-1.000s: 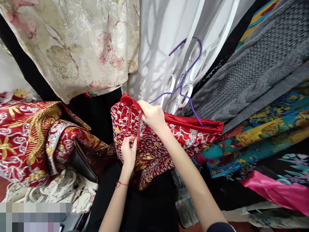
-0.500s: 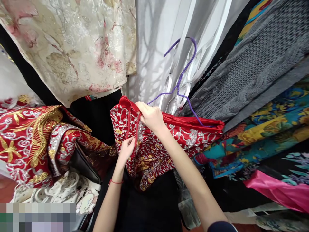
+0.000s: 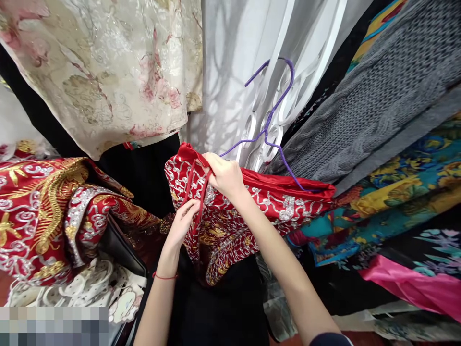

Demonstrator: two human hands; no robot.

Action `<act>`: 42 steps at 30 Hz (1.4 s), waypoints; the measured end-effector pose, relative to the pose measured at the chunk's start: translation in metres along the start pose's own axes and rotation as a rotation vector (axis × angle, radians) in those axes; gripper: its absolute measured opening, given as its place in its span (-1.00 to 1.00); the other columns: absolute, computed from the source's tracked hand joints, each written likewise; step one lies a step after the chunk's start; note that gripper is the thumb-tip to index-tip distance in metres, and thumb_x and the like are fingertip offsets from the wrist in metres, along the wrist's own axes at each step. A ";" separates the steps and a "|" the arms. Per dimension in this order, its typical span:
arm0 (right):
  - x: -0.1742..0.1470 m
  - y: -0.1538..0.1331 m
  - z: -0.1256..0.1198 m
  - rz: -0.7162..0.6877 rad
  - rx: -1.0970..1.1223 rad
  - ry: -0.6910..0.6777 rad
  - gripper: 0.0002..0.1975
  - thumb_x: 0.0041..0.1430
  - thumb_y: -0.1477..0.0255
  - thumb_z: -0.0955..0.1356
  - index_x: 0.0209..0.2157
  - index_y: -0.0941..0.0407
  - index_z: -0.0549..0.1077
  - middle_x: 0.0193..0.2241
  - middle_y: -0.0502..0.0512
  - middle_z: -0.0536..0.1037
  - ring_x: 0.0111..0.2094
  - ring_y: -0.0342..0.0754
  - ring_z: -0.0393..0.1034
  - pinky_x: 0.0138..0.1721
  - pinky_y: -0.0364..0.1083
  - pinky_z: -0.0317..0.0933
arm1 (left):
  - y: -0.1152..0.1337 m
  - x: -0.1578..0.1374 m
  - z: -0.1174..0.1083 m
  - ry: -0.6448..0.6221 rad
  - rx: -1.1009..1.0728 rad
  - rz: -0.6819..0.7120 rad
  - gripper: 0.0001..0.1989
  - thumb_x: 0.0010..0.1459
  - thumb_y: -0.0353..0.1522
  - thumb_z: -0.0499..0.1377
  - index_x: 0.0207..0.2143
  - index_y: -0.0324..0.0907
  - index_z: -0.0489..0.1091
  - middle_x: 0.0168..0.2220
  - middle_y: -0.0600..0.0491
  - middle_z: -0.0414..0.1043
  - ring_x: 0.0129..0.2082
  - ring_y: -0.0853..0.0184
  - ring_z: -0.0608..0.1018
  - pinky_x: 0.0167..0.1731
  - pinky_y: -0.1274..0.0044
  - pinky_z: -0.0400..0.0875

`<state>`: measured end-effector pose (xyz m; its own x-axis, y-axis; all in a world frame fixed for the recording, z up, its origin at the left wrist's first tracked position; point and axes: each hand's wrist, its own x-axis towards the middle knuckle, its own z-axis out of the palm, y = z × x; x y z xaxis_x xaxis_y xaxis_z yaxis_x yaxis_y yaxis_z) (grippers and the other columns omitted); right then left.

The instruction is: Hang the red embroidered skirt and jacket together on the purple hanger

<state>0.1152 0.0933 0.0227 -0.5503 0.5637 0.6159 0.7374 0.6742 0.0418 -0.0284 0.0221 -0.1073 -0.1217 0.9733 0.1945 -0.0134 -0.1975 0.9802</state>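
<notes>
A red garment [image 3: 273, 197] with silver and gold embroidery, perhaps a skirt, hangs in front of me from a purple hanger [image 3: 266, 129]. My right hand [image 3: 226, 177] is closed on its red satin top edge near the left end, where the hanger's left arm passes behind the fingers. Two thin red cords [image 3: 203, 194] run down from that spot over the embroidery. Just below and to the left, my left hand [image 3: 184, 222] has thumb and fingers together on the cords. Its fingertips partly hide where the cords pass.
A cream floral cloth [image 3: 144, 81] hangs at upper left. Another red and gold embroidered garment [image 3: 46, 211] lies at left, above white straps [image 3: 90, 283]. White scrollwork [image 3: 275, 139] stands behind the hanger. A grey knit [image 3: 389, 91] and a pink cloth [image 3: 414, 286] hang at right.
My left hand has shifted slightly down and left, its fingers straighter, and the cords slant more. The right hand keeps its grip. The view has shifted a little.
</notes>
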 end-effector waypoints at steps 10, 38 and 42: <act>0.000 -0.004 -0.002 0.020 0.043 0.023 -0.67 0.43 0.42 0.17 0.03 0.12 0.50 -0.12 0.09 0.64 -0.26 -0.08 0.51 -0.39 -0.13 0.14 | 0.034 0.004 0.000 0.004 0.047 0.135 -0.73 0.17 -0.15 0.19 -0.39 -0.16 0.49 -0.41 0.06 0.47 -0.38 0.34 0.47 -0.27 0.53 0.41; -0.042 -0.027 0.008 -0.368 -0.165 0.206 -0.76 0.42 0.50 0.23 -0.15 0.15 0.54 -0.03 0.23 0.61 -0.08 0.01 0.42 -0.15 0.00 0.13 | 0.075 -0.007 -0.009 0.269 0.788 0.553 -0.78 0.28 -0.32 0.05 -0.46 -0.13 0.30 -0.56 0.12 0.33 -0.57 0.40 0.33 -0.49 0.53 0.14; -0.046 -0.028 0.014 -0.349 -0.191 0.269 -0.73 0.39 0.56 0.22 -0.22 0.11 0.56 -0.09 0.11 0.65 -0.09 -0.02 0.41 -0.15 0.01 0.04 | 0.069 -0.010 -0.022 0.195 0.809 0.670 -0.90 0.24 -0.32 0.11 -0.34 -0.12 0.37 -0.38 0.06 0.49 -0.39 0.34 0.49 -0.36 0.55 0.31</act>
<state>0.1139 0.0551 -0.0174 -0.6758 0.1591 0.7197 0.5993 0.6871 0.4108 -0.0496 -0.0035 -0.0423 -0.0175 0.6458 0.7633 0.7689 -0.4793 0.4231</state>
